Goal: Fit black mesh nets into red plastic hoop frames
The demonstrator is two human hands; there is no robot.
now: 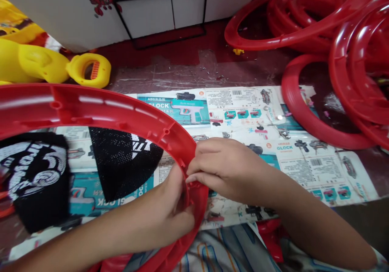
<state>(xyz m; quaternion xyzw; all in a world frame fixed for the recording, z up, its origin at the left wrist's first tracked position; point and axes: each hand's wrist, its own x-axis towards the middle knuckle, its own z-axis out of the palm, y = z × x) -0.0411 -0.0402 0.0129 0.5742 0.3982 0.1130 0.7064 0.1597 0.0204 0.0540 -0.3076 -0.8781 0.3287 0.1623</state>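
Right hand (220,168) reaches in, fingers pinched at rim; left hand (178,207) curls round red ring (121,110), gripping inner edge.

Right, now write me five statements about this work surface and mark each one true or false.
1. The left hand and the right hand are both on one large red ring. True.
2. The black pieces of fabric lie to the right of both hands. False: the black pieces of fabric lie on the left side, printed in white.
3. More red rings are heaped at the upper right. True.
4. The right hand is holding the yellow plastic piece. False: the yellow plastic piece is at the far left, with neither hand on it.
5. The word GLOCK appears on the printed sheets. True.
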